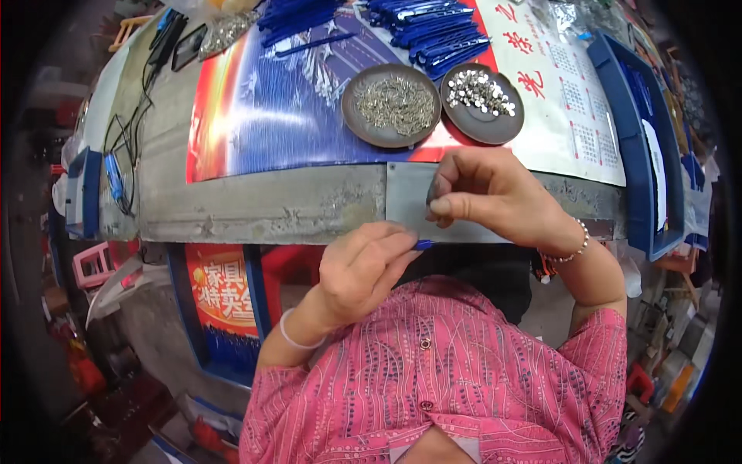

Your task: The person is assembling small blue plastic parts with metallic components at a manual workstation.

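Note:
My left hand [365,267] is closed at the table's front edge around a slim blue piece [423,244]; only its blue end shows past my fingertips, the rest is hidden. My right hand [502,197] is raised a little to the right, thumb and fingers pinched together, and anything between them is too small to make out. Below it lies a grey metal plate [406,189] at the table edge. Just beyond are a brown dish of thin metal pins [396,106] and a second dish of small shiny discs [481,94].
Slim blue pieces [437,31] lie heaped on a printed poster [263,124] at the back. A blue tray [638,155] stands at the right, and another blue tray [182,309] sits below the table's front edge. Cables [131,147] and a phone [189,46] lie at the left.

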A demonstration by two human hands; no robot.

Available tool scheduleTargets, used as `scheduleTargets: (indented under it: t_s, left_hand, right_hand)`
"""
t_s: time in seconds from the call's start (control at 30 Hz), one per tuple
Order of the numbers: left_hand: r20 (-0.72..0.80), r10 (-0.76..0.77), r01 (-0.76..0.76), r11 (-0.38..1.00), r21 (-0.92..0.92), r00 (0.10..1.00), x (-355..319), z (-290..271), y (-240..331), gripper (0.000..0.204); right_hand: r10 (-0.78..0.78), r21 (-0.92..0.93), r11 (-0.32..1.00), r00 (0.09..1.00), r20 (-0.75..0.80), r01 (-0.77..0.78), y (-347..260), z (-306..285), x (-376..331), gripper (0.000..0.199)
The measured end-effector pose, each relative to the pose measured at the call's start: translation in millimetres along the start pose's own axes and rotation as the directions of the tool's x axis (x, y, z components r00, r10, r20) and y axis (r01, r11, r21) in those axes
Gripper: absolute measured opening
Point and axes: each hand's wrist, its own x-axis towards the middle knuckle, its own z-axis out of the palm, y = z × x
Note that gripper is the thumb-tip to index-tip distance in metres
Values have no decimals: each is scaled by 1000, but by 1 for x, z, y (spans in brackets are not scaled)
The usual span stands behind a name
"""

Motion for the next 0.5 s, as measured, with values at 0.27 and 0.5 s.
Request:
scheduleTargets:
  t_s: [0.27, 0.5]
  left_hand:
    - [118, 338, -357, 903, 241, 934, 6, -1, -6, 25]
    - [156, 356, -384, 895, 227, 921, 6, -3, -4, 25]
  right_hand:
    - [70, -70, 995, 995, 68, -65, 8, 8, -18, 14]
    - [-7, -277, 960, 992, 125, 42, 9, 7, -16, 16]
